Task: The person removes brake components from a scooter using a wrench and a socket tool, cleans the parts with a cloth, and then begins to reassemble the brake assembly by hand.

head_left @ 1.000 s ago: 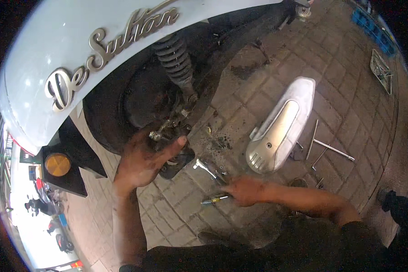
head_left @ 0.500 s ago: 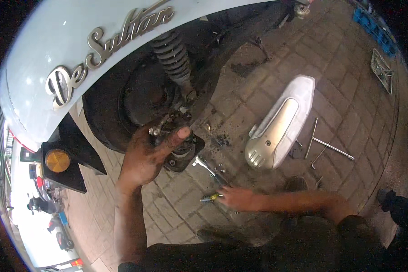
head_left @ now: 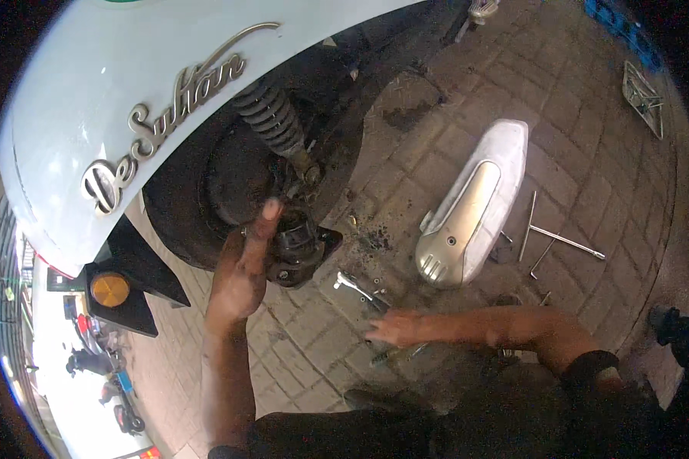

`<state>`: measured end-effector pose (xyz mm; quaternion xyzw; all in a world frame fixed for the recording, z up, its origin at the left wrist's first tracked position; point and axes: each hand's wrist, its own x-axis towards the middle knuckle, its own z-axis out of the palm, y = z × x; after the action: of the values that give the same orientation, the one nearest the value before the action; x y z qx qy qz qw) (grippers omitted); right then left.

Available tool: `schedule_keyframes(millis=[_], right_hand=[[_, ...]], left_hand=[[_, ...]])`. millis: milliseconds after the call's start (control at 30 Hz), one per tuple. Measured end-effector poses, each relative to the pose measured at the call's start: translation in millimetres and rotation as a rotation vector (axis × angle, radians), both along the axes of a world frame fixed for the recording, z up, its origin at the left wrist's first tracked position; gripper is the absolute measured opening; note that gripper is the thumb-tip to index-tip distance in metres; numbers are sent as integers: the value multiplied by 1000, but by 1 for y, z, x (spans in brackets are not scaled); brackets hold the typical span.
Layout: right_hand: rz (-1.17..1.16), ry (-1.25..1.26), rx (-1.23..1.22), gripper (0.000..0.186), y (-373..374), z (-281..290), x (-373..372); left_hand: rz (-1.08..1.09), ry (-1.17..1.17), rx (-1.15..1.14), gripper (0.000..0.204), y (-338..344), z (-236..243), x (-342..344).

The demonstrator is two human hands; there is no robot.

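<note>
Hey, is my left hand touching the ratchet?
Apart. In the head view, a dark part and brick paving show between the left hand and the ratchet.

Up and to the left of the person's left hand point(head_left: 241, 279), raised metallic lettering point(head_left: 161, 131) stands on the pale body panel point(head_left: 69, 99). It reads clearly as two words in slanting cursive, each opening with a large capital, climbing away from the hand toward the upper right, where a thin curved stroke sweeps over the end. Farther above the hand, a green sliver point(head_left: 122, 1) on that panel is cut off, unreadable.
</note>
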<state>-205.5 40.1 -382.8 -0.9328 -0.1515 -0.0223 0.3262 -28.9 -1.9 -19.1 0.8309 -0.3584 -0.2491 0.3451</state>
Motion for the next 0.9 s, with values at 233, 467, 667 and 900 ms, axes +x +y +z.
schedule_keyframes(millis=[233, 467, 667, 900], right_hand=[[454, -81, -314, 38, 63, -51, -20], [490, -167, -130, 51, 52, -59, -29], [566, 338, -57, 58, 88, -63, -42], [417, 505, 257, 50, 34, 8, -37]], left_hand=[[30, 136, -140, 84, -13, 10, -26], [-82, 565, -211, 70, -10, 12, -14], [125, 484, -134, 68, -23, 15, -29], [-27, 446, -163, 68, -16, 12, -30]])
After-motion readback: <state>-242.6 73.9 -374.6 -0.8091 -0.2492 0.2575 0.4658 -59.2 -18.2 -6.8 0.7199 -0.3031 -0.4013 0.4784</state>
